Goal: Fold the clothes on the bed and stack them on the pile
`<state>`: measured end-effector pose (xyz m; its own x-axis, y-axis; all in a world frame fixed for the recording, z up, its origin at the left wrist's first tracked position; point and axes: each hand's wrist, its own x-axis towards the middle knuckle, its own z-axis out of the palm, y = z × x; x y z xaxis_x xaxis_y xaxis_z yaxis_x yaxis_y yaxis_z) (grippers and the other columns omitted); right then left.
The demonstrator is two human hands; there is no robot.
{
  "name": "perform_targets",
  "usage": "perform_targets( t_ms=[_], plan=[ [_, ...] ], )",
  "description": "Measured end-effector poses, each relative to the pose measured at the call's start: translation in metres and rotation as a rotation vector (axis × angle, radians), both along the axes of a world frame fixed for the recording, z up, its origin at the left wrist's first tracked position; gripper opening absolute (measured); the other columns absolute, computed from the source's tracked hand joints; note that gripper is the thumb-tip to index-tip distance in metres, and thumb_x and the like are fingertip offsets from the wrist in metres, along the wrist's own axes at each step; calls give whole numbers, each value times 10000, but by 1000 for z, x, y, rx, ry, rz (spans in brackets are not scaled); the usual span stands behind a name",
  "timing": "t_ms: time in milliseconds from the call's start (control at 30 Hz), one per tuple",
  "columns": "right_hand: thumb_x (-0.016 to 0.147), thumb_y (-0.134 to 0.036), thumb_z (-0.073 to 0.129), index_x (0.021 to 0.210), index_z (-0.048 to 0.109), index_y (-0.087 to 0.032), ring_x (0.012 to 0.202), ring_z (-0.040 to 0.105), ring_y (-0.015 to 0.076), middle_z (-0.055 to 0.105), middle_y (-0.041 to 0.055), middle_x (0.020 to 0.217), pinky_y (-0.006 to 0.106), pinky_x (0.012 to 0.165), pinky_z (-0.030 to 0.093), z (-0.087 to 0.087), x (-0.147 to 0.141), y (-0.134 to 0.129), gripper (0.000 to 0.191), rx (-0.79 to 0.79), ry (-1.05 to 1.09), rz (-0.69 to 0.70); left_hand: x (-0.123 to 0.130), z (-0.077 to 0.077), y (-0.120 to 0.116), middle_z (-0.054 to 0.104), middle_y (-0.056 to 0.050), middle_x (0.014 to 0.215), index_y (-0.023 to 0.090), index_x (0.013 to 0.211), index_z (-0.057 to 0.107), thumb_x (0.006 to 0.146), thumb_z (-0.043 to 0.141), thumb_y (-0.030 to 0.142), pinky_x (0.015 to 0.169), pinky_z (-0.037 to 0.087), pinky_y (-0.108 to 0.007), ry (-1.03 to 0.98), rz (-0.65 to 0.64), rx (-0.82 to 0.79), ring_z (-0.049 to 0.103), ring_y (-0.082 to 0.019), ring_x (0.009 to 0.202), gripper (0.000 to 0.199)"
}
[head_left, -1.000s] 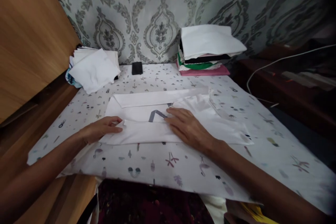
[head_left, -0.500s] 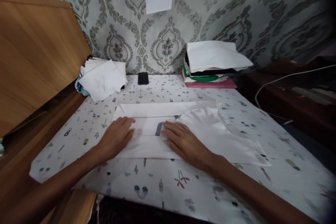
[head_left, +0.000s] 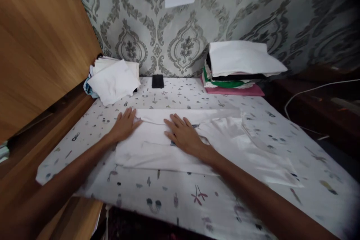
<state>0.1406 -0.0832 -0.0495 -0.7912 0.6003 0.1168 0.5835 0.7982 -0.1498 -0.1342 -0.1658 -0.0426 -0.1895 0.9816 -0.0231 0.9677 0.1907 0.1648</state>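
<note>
A white garment (head_left: 157,157) lies spread across the patterned sheet, its long edges folded inward and its right part wrinkled. Small dark striped patches show on it beside my right hand. My left hand (head_left: 124,124) rests on the garment's far left corner, fingers apart and pointing away from me. Near the garment's middle, my right hand (head_left: 184,135) lies flat with its fingers spread, partly covering a striped patch. Neither hand grips anything.
White folded cloths (head_left: 115,80) are piled at the back left, beside a wooden panel (head_left: 45,41). A small black object (head_left: 158,81) lies near the wall. At the back right stands a folded clothes stack (head_left: 239,60). A white cable (head_left: 315,88) runs at the right.
Both hands have moved away from me over the garment, and their fingers have spread. The garment's near left part has shifted and wrinkled. The camera view has moved slightly.
</note>
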Motion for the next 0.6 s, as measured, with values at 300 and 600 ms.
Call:
perform_targets(
  t_ms=[300, 600],
  plan=[
    [1028, -292, 373, 1299, 591, -171, 1393, 432, 305, 515, 170, 1473, 540, 1120, 368, 31, -7, -45, 368, -72, 173, 181, -4, 35, -41, 612, -173, 1309, 150, 1303, 527, 942, 372, 485, 976, 460, -433, -223, 5, 233, 575, -287, 1170, 516],
    [891, -138, 524, 842, 542, -194, 895, 525, 217, 598, 67, 924, 346, 780, 448, 33, -42, -77, 76, -356, 240, 124, 32, 65, -117, 610, 9, 743, 220, 1094, 605, 887, 509, 588, 596, 392, -278, -583, -34, -182, 531, -165, 648, 433]
  ],
)
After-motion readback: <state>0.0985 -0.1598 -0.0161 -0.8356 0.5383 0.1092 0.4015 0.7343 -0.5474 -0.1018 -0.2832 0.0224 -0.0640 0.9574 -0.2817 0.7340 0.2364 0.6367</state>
